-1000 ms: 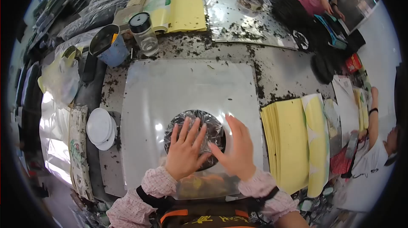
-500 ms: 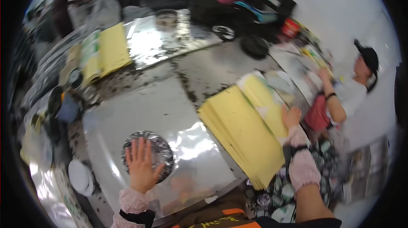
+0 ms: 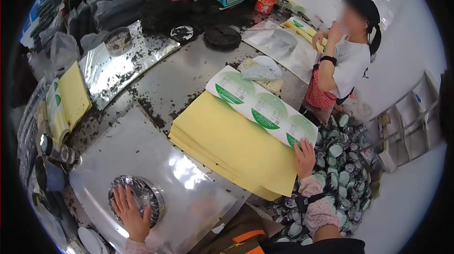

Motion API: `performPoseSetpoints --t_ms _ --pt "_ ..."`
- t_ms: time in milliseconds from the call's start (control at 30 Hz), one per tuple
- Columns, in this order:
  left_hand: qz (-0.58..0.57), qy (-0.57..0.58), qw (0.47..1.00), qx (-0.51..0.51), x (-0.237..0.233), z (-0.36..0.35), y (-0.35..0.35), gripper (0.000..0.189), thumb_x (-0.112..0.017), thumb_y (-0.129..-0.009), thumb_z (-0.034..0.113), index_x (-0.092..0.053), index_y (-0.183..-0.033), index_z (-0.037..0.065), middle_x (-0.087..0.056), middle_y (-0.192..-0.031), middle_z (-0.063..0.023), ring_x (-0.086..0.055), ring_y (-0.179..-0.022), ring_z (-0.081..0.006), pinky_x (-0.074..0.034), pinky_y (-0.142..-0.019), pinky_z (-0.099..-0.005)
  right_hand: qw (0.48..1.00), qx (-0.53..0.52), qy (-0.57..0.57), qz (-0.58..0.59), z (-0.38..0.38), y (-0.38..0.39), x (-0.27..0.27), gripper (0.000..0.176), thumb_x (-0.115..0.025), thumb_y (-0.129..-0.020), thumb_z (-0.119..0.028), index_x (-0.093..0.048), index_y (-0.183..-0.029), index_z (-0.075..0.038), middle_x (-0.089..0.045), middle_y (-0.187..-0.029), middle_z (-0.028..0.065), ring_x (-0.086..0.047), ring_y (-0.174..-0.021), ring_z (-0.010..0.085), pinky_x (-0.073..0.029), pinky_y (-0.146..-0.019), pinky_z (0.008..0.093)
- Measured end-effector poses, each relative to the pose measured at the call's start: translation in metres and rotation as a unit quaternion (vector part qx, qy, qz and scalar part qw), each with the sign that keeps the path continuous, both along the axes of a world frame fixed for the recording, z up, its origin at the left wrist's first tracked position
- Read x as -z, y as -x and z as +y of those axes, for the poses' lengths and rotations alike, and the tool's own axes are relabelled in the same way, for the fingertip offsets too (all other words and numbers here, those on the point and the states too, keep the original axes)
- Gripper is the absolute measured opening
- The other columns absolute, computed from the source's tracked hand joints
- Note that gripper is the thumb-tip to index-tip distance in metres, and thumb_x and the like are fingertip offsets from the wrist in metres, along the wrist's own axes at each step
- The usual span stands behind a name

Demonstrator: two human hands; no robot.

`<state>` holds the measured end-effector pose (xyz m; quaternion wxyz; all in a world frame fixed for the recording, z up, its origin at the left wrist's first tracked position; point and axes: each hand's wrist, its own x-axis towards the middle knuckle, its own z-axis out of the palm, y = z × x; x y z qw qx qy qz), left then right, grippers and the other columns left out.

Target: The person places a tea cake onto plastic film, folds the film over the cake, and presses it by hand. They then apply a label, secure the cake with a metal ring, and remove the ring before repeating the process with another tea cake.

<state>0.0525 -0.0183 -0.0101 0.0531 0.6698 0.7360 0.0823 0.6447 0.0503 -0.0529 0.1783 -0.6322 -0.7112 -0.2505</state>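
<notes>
A worker's right hand [image 3: 306, 159] reaches the near, right-hand end of a printed label strip [image 3: 265, 107] lying along the far side of a stack of yellow sheets [image 3: 236, 145]. The strip's long axis runs diagonally from that hand, forward and to the left, across the work surface. The right hand's fingers are extended at the strip's corner; whether they pinch it cannot be told, as the thumb is hidden.

Well apart, the left hand [image 3: 132, 211] lies palm down, fingers spread wide, over a round film-wrapped disc [image 3: 145, 191] on a shiny flat sheet [image 3: 113, 145]. From there, the label strip lies forward and to the right, beyond the yellow stack, leaving the right hand the nearer of the two. A heap of wrapped packages [image 3: 338, 178] sits just beyond the right hand, while a co-worker [image 3: 352, 55] in a white top stands farther off.
</notes>
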Motion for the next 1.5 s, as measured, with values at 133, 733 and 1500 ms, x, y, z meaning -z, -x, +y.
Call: performPoseSetpoints --t_ms 133,733,1500 --pt "-0.029 0.024 0.999 -0.013 -0.012 0.002 -0.004 0.085 -0.058 -0.092 0.048 -0.031 -0.155 -0.002 -0.026 -0.164 -0.0217 -0.016 -0.153 -0.0435 -0.008 -0.123 -0.0578 0.998 -0.030 -0.014 0.055 0.000 -0.006 0.007 0.027 -0.067 -0.088 -0.008 -0.074 -0.114 -0.004 -0.072 -0.119 0.0149 -0.067 -0.117 0.0304 -0.052 -0.098 0.0405" --pt "-0.052 -0.006 0.998 -0.020 -0.003 -0.002 0.004 0.076 -0.063 -0.093 0.047 -0.040 -0.154 0.008 -0.032 -0.162 -0.0169 -0.017 -0.153 -0.0409 -0.010 -0.123 -0.0574 0.794 -0.505 0.307 0.141 0.040 0.367 -0.043 0.095 -0.078 -0.079 -0.042 -0.039 -0.151 0.006 -0.045 -0.149 0.0283 -0.047 -0.139 0.0369 -0.037 -0.116 0.0457" --pt "-0.091 -0.071 0.985 0.126 0.000 0.003 0.021 0.080 -0.058 -0.092 0.055 -0.043 -0.151 0.003 -0.039 -0.159 -0.0145 -0.033 -0.149 -0.0346 -0.022 -0.121 -0.0537 0.727 -0.581 0.365 -0.031 0.026 0.500 -0.046 0.076 -0.054 -0.093 -0.054 -0.032 -0.159 -0.022 -0.018 -0.166 0.0224 -0.015 -0.154 0.0405 -0.012 -0.118 0.0684"
